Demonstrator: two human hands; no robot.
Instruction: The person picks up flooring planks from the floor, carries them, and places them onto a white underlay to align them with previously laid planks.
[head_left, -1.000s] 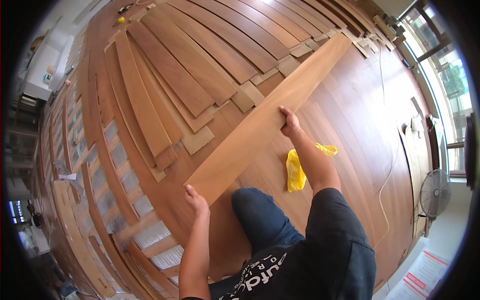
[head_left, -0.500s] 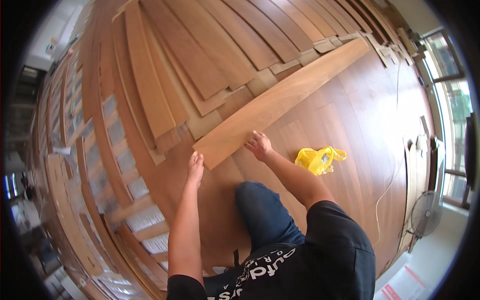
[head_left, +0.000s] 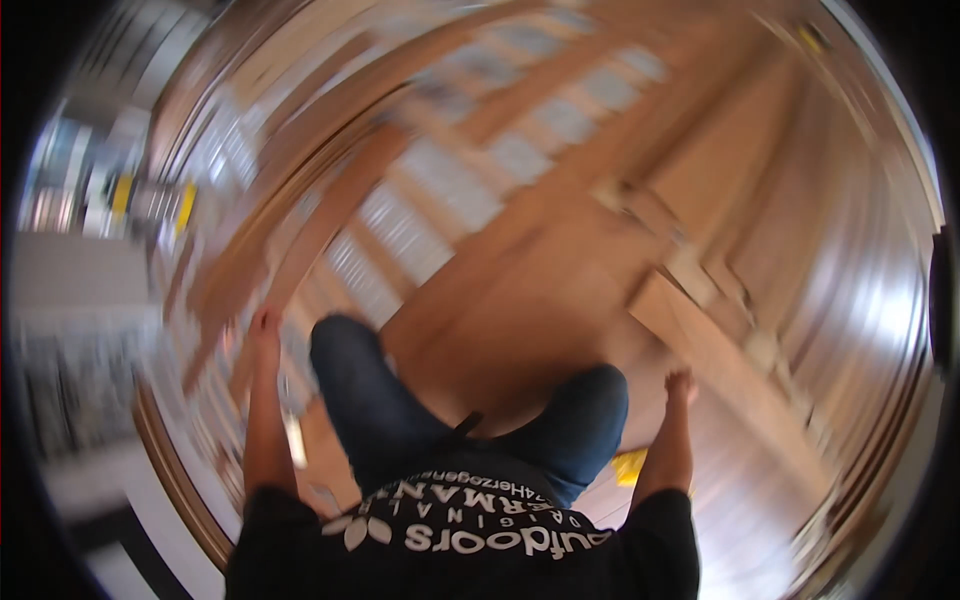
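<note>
Motion blurs much of the view. My left hand (head_left: 265,322) is stretched out to the left, beyond my left knee, beside long wooden boards (head_left: 325,205); its fingers are smeared, and whether it touches a board cannot be made out. My right hand (head_left: 681,385) is low, just beyond my right knee and close to the near side of a light brown floor plank (head_left: 725,360). That plank lies slanting on the laid floor. The right fingers look curled but are too blurred to read, and a small gap seems to part them from the plank.
Wooden strips with silvery sheeting (head_left: 400,235) between them spread ahead and to the left. Stacked planks (head_left: 745,170) lie at the far right. A yellow plastic bag (head_left: 628,467) is partly hidden beside my right knee. Black-and-yellow objects (head_left: 152,203) stand at the left.
The view has swung left. Both hands have come off the plank, which now lies to my right. My left hand has moved out toward the boards on the left.
</note>
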